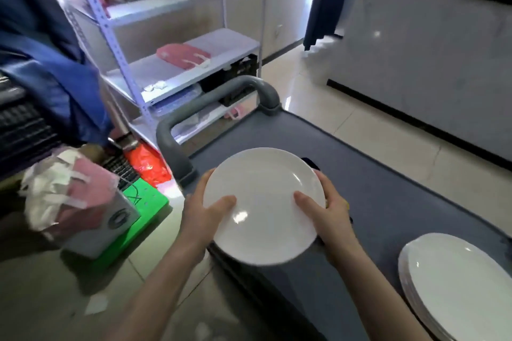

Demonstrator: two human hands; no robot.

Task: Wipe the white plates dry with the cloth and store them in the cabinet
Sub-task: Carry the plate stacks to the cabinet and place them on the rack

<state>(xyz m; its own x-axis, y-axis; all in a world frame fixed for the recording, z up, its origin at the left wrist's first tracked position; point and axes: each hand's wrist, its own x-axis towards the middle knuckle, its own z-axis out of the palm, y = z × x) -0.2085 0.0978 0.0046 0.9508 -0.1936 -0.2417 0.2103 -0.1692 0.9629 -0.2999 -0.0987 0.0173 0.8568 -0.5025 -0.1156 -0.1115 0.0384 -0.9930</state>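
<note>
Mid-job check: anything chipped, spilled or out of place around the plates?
The held plate looks intact, gripped by the left hand and right hand. The plate stack sits tidy on the cart. Only oddity: a white scrap loose on the floor.

Open room lies over the grey cart top (374, 180), between its far handle (242, 82) and the near plate stack (457, 285).

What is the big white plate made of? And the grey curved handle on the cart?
The plate looks like glazed ceramic: smooth, glossy white, with bright light spots on it, though it might be melamine. The cart handle looks like matte grey plastic: dull, rounded, with moulded corners.
</note>
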